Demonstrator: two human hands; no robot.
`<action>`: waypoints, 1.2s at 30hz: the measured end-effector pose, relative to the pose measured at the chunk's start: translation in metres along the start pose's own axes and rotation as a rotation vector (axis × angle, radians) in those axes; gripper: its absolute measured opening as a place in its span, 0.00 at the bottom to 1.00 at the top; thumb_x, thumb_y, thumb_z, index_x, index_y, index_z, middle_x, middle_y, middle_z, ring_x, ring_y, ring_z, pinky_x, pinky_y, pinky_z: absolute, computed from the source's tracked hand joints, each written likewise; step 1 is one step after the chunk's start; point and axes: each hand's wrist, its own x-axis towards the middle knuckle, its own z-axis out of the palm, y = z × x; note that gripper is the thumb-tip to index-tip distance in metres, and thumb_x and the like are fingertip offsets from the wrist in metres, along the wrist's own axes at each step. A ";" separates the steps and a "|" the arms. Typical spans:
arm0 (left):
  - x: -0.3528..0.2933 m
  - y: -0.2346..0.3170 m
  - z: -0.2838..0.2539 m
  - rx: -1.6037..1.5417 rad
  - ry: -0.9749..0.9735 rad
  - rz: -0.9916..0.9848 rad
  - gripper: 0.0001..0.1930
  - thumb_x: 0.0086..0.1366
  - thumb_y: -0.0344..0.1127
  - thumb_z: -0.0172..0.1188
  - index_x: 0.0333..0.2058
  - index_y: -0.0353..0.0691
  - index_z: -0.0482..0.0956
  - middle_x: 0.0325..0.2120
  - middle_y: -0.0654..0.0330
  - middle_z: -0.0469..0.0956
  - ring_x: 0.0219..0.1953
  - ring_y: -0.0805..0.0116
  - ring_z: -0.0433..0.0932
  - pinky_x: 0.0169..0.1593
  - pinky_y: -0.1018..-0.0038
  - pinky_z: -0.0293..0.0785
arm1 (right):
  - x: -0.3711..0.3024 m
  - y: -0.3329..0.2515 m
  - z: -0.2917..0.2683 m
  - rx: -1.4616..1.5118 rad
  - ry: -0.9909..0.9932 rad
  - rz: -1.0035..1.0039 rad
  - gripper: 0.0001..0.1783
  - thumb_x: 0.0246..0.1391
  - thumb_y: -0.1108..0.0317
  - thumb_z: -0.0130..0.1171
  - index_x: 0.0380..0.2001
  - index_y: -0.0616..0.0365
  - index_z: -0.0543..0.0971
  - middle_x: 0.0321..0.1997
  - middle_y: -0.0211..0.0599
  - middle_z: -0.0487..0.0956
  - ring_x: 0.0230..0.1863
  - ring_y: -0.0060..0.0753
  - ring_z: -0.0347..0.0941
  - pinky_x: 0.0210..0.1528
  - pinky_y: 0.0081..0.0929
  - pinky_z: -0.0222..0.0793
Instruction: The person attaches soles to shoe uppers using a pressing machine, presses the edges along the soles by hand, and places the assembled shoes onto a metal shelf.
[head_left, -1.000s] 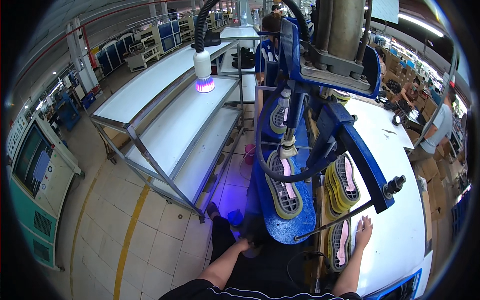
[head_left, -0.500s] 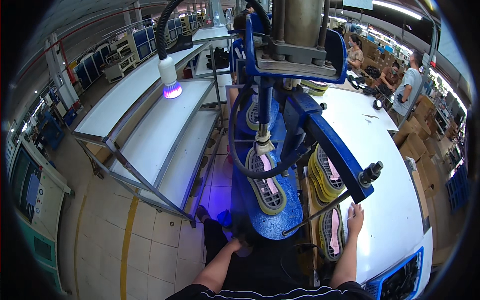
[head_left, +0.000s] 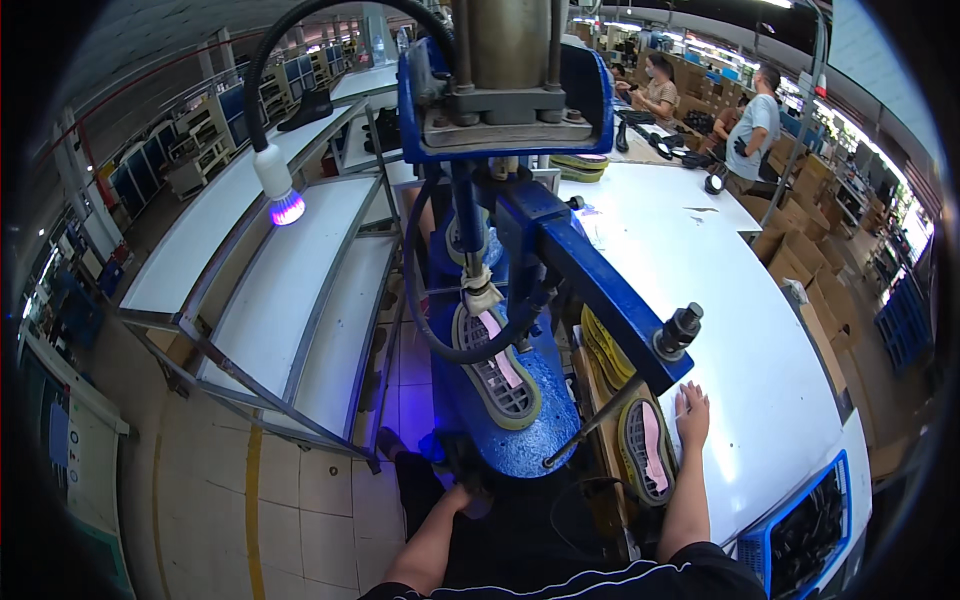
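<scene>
At four o'clock, the right hand (head_left: 692, 414) is laid beside a sole (head_left: 638, 452), fingers parted! At six, the left hand (head_left: 461, 497) is shadowed; its grip cannot be told.

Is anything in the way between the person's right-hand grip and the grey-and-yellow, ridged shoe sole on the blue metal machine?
Yes. In this view, a thin, straight metal rod slants between the right-hand grip and that sole. Another grey-and-yellow sole, just left of the grip, partly lies between too.
</scene>
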 end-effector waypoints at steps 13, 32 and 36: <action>0.018 -0.031 0.006 -0.098 -0.053 -0.120 0.22 0.72 0.47 0.55 0.59 0.42 0.79 0.54 0.46 0.81 0.56 0.50 0.80 0.60 0.59 0.75 | 0.003 0.004 0.005 -0.003 0.004 -0.007 0.18 0.65 0.61 0.59 0.55 0.53 0.83 0.67 0.45 0.76 0.74 0.47 0.64 0.78 0.46 0.50; -0.023 0.048 -0.022 -0.125 -0.118 -0.050 0.26 0.79 0.50 0.46 0.64 0.37 0.72 0.64 0.51 0.74 0.65 0.59 0.72 0.69 0.65 0.64 | 0.001 0.018 0.003 -0.005 0.005 -0.002 0.19 0.64 0.60 0.60 0.56 0.50 0.82 0.68 0.43 0.75 0.75 0.47 0.63 0.78 0.46 0.49; -0.015 0.025 -0.014 -0.146 -0.110 -0.003 0.26 0.79 0.50 0.46 0.64 0.38 0.72 0.63 0.49 0.74 0.65 0.58 0.71 0.70 0.64 0.63 | 0.000 0.017 0.004 0.000 -0.003 -0.006 0.19 0.64 0.60 0.60 0.56 0.50 0.82 0.69 0.42 0.75 0.75 0.46 0.63 0.78 0.46 0.49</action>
